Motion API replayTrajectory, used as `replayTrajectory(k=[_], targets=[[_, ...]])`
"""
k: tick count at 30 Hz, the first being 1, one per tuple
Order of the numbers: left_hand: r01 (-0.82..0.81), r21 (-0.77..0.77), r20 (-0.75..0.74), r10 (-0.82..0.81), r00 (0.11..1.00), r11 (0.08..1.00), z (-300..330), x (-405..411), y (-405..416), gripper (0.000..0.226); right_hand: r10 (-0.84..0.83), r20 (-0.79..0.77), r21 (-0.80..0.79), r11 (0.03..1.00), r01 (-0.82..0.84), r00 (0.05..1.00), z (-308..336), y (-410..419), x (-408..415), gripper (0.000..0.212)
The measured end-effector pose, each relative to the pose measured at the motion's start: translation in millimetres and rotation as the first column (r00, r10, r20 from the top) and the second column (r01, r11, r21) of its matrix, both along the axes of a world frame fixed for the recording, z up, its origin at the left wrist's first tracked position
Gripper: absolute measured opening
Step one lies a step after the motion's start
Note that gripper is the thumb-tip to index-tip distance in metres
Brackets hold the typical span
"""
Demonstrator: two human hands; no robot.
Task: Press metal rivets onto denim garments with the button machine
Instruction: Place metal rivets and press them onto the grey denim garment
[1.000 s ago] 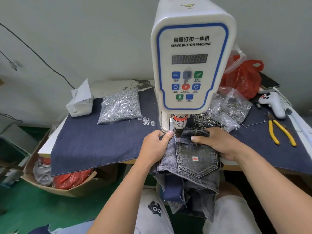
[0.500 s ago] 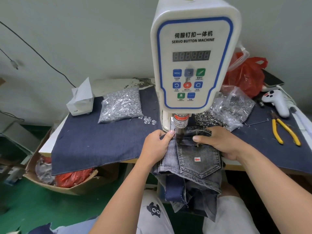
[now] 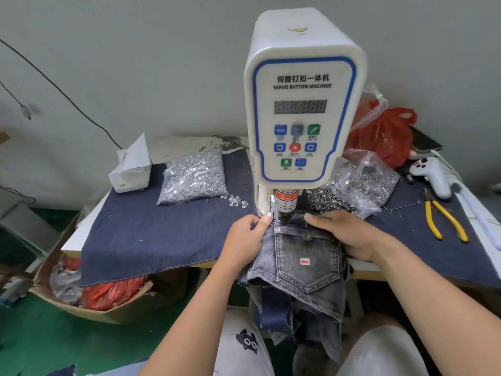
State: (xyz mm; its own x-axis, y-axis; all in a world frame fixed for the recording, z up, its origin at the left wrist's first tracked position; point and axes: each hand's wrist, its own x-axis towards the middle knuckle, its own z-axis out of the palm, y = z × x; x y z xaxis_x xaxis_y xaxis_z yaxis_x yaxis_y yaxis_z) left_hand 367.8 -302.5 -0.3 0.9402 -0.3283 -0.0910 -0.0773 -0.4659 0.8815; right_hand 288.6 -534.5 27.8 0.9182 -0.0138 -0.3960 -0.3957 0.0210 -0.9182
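**Carefully now: keep fingers away from the press**

Here the denim garment [image 3: 303, 261] lies under the button machine [image 3: 301, 104], its pocket corner by the press head [image 3: 284, 204]. A shiny rivet [image 3: 278, 229] sits at that corner. The left hand [image 3: 245, 240] pinches the cloth edge, thumb very near the press. The right hand [image 3: 349, 234] lies flat with straight fingers, pressing the cloth down.

To do it well, pull the cloth smooth and slide the thumb back first.

A bag of rivets [image 3: 193, 177] sits to the left, well apart. Loose metal rings [image 3: 333, 199] crowd close behind the right hand. Yellow pliers [image 3: 444, 221] lie far right.
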Motion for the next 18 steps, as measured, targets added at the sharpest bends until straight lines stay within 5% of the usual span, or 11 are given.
replayTrajectory(k=[4, 8, 10, 12, 15, 16, 18], targets=[[-0.050, -0.152, -0.238, 0.013, 0.971, 0.987, 10.9, -4.0, 12.0, 0.053, -0.038, -0.049, 0.268, 0.962, 0.050, 0.998, 8.7, 10.8, 1.1, 0.037], [-0.237, -0.509, -0.631, -0.171, 0.756, 0.828, 20.2, -25.4, 27.7, 0.035, 0.008, -0.086, 0.364, 0.931, 0.024, 0.996, 4.2, 34.2, -10.3, 0.037], [-0.299, -0.600, -0.642, -0.223, 0.734, 0.742, 20.8, -38.5, 34.4, 0.027, 0.012, -0.050, 0.256, 0.967, 0.002, 0.999, 6.0, 45.4, -19.9, 0.040], [-0.322, -0.723, -0.608, -0.343, 0.716, 0.611, 19.1, -52.3, 39.1, 0.021, -0.019, 0.072, -0.117, 0.993, 0.028, 0.997, 9.9, 60.0, -35.7, 0.032], [-0.360, -0.864, -0.498, -0.487, 0.717, 0.353, 12.2, -69.8, 41.1, 0.016, -0.170, 0.312, -0.616, 0.713, 0.335, 0.935, 7.1, 79.7, -79.3, 0.041], [-0.289, -0.912, -0.405, -0.541, 0.737, 0.290, 17.2, -79.5, 33.9, 0.027, -0.178, 0.275, -0.650, 0.690, 0.319, 0.945, 5.6, 84.9, -96.7, 0.054], [-0.194, -0.925, -0.291, -0.277, 0.916, 0.328, 22.4, -92.8, 16.3, 0.061, -0.198, 0.009, -0.372, 0.909, 0.187, 0.980, 16.3, 96.6, -126.6, 0.067]])
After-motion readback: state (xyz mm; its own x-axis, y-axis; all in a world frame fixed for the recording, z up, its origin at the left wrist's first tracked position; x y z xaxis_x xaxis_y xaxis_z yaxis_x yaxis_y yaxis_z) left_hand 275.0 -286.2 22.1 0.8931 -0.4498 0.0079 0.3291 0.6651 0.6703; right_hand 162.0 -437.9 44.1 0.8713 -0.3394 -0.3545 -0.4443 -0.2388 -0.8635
